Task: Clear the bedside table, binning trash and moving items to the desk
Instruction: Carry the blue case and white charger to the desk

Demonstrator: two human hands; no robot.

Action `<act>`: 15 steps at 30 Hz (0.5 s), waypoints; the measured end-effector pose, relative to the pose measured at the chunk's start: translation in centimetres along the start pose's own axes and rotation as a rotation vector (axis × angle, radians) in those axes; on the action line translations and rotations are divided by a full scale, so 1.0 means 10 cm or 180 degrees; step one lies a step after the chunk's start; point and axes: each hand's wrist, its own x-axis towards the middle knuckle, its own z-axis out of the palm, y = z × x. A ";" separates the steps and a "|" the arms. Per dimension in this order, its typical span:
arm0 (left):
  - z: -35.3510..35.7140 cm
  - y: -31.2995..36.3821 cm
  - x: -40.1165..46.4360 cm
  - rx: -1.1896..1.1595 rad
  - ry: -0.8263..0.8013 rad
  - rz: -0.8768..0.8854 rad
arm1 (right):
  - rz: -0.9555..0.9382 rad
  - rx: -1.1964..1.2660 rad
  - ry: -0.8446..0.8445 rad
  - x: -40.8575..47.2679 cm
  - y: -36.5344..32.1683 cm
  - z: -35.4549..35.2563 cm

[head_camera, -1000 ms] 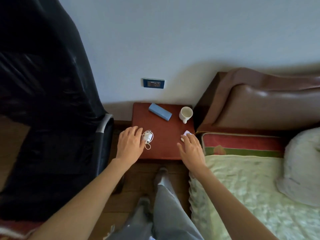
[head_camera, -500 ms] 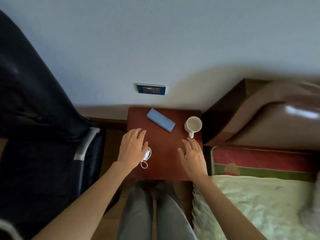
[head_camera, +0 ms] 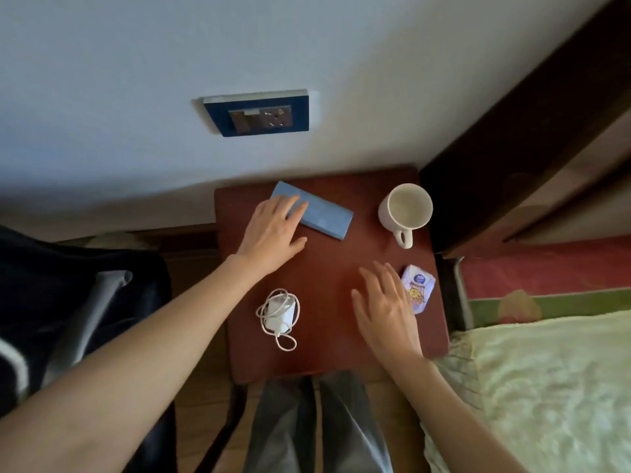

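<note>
On the bedside table [head_camera: 327, 268], an empty mug [head_camera: 405, 210] stands upright.

- On the bedside table [head_camera: 327, 349]: case [head_camera: 322, 215] at far-left corner, under left hand [head_camera: 273, 233].
- Mug [head_camera: 405, 208] at far-right corner.
- Packet [head_camera: 417, 288] along right edge, beside right hand [head_camera: 386, 312].
- Charger [head_camera: 279, 315] near left edge.

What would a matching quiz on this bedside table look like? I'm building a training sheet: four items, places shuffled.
Items:
1. blue case
2. mug
3. charger
4. tissue pack

Places:
A. front left of the bedside table
B. back right corner
C. under the left hand's fingertips
D. right edge, beside the right hand

Pairs: 1-C, 2-B, 3-A, 4-D
</note>
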 end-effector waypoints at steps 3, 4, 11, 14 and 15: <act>0.22 -0.12 0.21 0.0146 -0.0172 0.0346 | 0.0042 -0.0021 -0.0020 -0.08 0.06 0.17; 0.27 -0.15 0.28 0.0211 -0.0217 0.0442 | 0.0049 -0.0050 -0.0024 -0.11 0.07 0.22; 0.36 -0.19 0.52 -0.0063 -0.0123 0.0611 | 0.0076 -0.0167 -0.0107 -0.26 0.08 0.35; 0.39 -0.22 0.42 -0.0303 0.0068 0.0365 | 0.0068 -0.0072 -0.0091 -0.24 0.02 0.35; 0.39 -0.23 0.35 -0.0350 0.0134 0.0232 | 0.0055 -0.0029 -0.0080 -0.23 -0.02 0.34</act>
